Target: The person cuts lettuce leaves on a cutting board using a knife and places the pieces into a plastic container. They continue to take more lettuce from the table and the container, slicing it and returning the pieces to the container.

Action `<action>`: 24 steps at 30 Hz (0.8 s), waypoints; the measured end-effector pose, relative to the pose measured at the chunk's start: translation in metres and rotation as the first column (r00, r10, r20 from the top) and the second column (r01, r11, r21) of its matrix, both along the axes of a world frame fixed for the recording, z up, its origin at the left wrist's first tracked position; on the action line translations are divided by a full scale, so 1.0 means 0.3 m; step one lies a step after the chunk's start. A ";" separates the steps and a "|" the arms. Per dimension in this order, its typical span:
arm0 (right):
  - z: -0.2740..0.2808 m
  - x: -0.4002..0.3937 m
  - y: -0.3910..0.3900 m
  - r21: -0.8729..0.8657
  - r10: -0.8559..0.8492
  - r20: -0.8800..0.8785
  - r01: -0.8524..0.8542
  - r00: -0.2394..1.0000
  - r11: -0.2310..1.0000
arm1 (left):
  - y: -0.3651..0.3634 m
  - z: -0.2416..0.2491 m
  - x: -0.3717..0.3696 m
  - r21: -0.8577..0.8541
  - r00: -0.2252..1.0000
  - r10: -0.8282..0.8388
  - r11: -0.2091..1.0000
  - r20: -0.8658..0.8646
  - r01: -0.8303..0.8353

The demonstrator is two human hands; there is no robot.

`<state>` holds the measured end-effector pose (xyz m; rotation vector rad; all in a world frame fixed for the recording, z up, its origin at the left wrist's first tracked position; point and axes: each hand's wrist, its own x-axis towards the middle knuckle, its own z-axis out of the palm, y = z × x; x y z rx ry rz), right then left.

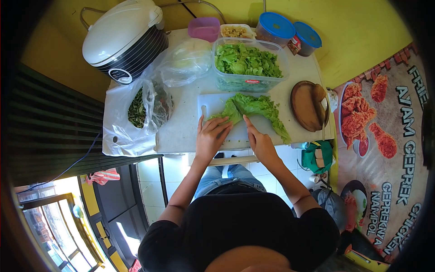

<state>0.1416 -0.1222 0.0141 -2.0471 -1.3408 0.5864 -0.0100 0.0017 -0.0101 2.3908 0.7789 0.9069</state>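
Note:
Green lettuce leaves [260, 105] lie across a white cutting board [206, 100] near the table's front edge. My left hand [212, 136] presses the left end of the lettuce against the board with its fingers, thumb out to the side. My right hand [259, 139] is closed around a knife [237, 108], its index finger stretched forward along the top. The thin dark blade reaches into the lettuce between the two hands; the handle is hidden in my palm. Behind the board, a clear plastic container [249, 85] holds cut lettuce.
At the left are a rice cooker [124, 38] and plastic bags [156, 97] with greens. Blue-lidded tubs [276, 26], a purple container [204, 28] and a small tray of food [236, 31] line the back. A round wooden mortar [304, 106] stands at the right.

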 end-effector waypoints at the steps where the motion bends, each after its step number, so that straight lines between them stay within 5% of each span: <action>1: 0.011 -0.001 -0.006 -0.066 0.015 -0.036 -0.017 0.999 0.998 | -0.001 -0.002 -0.001 0.034 1.000 0.017 0.999 -0.003 -0.017; 8: 0.002 -0.028 -0.118 0.011 0.002 -0.078 -0.002 0.997 1.000 | 0.001 0.001 0.000 0.041 1.000 0.012 0.999 0.012 -0.013; 14: -0.007 -0.024 -0.069 -0.104 -0.023 -0.044 0.019 0.999 0.994 | -0.007 0.007 -0.005 0.011 1.000 0.003 1.000 0.011 -0.003; 17: -0.028 -0.017 -0.067 0.017 0.003 0.000 -0.003 1.000 1.000 | -0.001 -0.002 -0.011 0.020 1.000 0.015 1.000 0.020 -0.016; 23: 0.028 -0.015 -0.174 -0.012 0.002 -0.126 -0.004 0.992 1.000 | -0.007 -0.007 -0.021 0.011 0.995 0.076 0.997 0.058 -0.077; 24: 0.066 -0.003 -0.173 -0.112 -0.046 -0.296 0.013 0.954 0.994 | -0.008 -0.004 -0.020 0.005 0.995 0.073 0.997 0.068 -0.074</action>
